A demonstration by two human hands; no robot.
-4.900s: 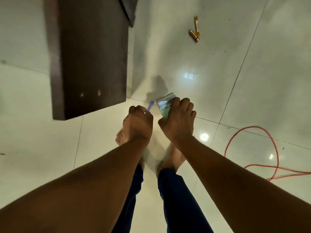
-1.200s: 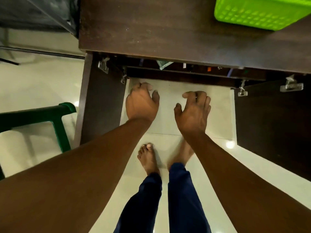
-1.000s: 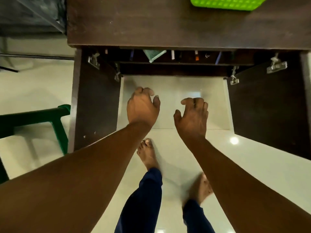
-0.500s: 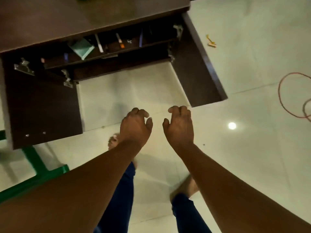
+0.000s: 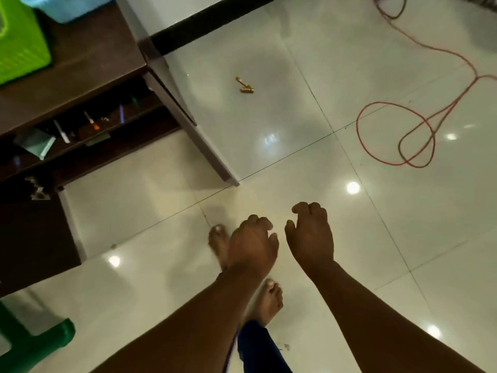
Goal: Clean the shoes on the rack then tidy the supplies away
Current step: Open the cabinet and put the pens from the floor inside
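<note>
My left hand [image 5: 251, 243] and my right hand [image 5: 310, 235] hang side by side over the glossy floor, fingers loosely curled, holding nothing. At the left stands a dark wooden cabinet [image 5: 88, 65] with both doors swung out. On its inner shelf lie a pale green box [image 5: 36, 142], a white brush [image 5: 61, 131] and several thin tools. Two small golden items [image 5: 245, 86] lie on the tiles to the right of the cabinet. No shoes or rack are in view.
The right cabinet door [image 5: 188, 125] juts out toward my feet. A green basket [image 5: 18, 47] and a blue basket [image 5: 67, 6] sit on the cabinet top. A red cable [image 5: 398, 135] loops over the floor at the right. A green plastic chair [image 5: 32, 343] stands at the bottom left.
The toothbrush and box I held earlier now lie on the cabinet shelf. I have stepped back and turned right; the cabinet has slid left and the cable has come into view.
</note>
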